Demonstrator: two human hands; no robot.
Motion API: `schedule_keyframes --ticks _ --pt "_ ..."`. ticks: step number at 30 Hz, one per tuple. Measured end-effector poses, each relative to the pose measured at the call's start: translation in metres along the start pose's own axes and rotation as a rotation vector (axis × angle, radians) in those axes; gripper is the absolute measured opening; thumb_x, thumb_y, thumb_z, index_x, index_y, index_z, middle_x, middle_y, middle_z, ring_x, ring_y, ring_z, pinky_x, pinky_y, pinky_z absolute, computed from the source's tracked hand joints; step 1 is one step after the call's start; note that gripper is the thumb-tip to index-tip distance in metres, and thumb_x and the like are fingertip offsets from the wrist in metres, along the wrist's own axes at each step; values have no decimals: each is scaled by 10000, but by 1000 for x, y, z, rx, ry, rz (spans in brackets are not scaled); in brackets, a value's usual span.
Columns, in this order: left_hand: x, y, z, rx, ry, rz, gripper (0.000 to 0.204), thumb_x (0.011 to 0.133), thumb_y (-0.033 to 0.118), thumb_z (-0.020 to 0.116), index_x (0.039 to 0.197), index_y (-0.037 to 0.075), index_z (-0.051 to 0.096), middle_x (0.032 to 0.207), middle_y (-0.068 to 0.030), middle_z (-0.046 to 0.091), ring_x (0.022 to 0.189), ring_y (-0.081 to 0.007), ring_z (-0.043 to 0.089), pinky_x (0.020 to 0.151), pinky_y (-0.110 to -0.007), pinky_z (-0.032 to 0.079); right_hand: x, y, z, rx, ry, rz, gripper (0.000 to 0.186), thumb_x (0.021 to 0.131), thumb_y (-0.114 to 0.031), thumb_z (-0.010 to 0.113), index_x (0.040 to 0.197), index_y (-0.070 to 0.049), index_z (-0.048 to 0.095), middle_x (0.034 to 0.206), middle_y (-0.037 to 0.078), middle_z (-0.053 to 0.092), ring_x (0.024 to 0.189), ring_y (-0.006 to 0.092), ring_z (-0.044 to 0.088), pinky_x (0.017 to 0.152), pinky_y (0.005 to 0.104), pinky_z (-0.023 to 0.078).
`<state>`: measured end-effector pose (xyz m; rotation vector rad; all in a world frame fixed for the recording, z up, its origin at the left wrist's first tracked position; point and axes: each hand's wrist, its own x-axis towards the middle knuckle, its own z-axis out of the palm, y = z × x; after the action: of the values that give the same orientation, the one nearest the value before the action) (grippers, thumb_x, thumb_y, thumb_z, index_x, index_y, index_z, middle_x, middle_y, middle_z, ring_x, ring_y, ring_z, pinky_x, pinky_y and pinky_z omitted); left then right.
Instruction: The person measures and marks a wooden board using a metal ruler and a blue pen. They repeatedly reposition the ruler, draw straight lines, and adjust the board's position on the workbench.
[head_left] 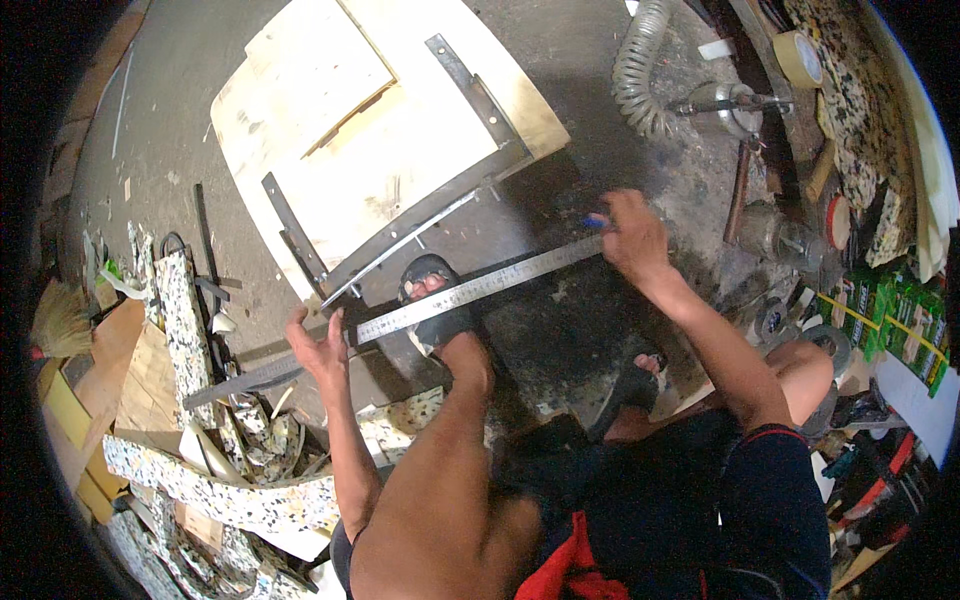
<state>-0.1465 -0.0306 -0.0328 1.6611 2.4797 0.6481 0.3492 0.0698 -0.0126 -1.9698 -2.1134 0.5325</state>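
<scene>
A long steel ruler (518, 272) runs diagonally across my raised left foot and leg area. My left hand (322, 345) grips it left of my sandaled foot (428, 287), fingers closed around it. My right hand (632, 240) is at the ruler's right end, closed on a small blue object, possibly a pen; whether it also grips the ruler is unclear. Just beyond lies a pale plywood board (240, 140) with a smaller panel on top and dark metal bars (420, 232) forming a U. A thin silvery rod (445, 215) with short pins lies along the front bar.
Foam offcuts (185, 335), wood scraps (150, 405) and a broom (60, 320) crowd the left floor. At the right are a coiled hose (640, 70) on a metal tool (730, 105), tape rolls (795, 58), a clear jar (765, 240), green packs (880, 310) and more clutter.
</scene>
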Motion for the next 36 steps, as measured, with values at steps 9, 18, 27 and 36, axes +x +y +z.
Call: schedule_keyframes --ticks 9,18,27,36 --pt "-64 -33 -26 -280 70 -696 484 928 388 739 1117 -45 633 1001 -144 680 913 -258 645 831 -392 517 -29 70 51 261 -214 299 348 893 -258 760 1075 29 683 858 183 700 819 329 676 785 427 514" --pt "-72 -16 -1 -1257 115 -1155 216 985 245 685 994 58 578 887 -68 653 763 -177 678 617 -326 598 -30 57 40 825 -309 746 262 859 -114 788 1018 -82 583 704 -15 561 506 79 497 364 249 362" --pt "-51 12 -39 -182 -314 -794 264 912 215 760 1018 32 602 816 -140 687 666 -320 657 606 -431 530 -19 72 35 -134 -162 289 368 861 -140 775 1198 -21 683 971 168 708 918 360 678 834 431 526" --pt "21 14 -20 38 -192 261 424 804 -14 685 1203 78 576 1239 -179 601 1145 -400 594 928 -465 525 73 -80 8 -50 -60 -427 496 816 -27 707 1272 -158 563 1081 126 639 1015 369 649 795 475 548"
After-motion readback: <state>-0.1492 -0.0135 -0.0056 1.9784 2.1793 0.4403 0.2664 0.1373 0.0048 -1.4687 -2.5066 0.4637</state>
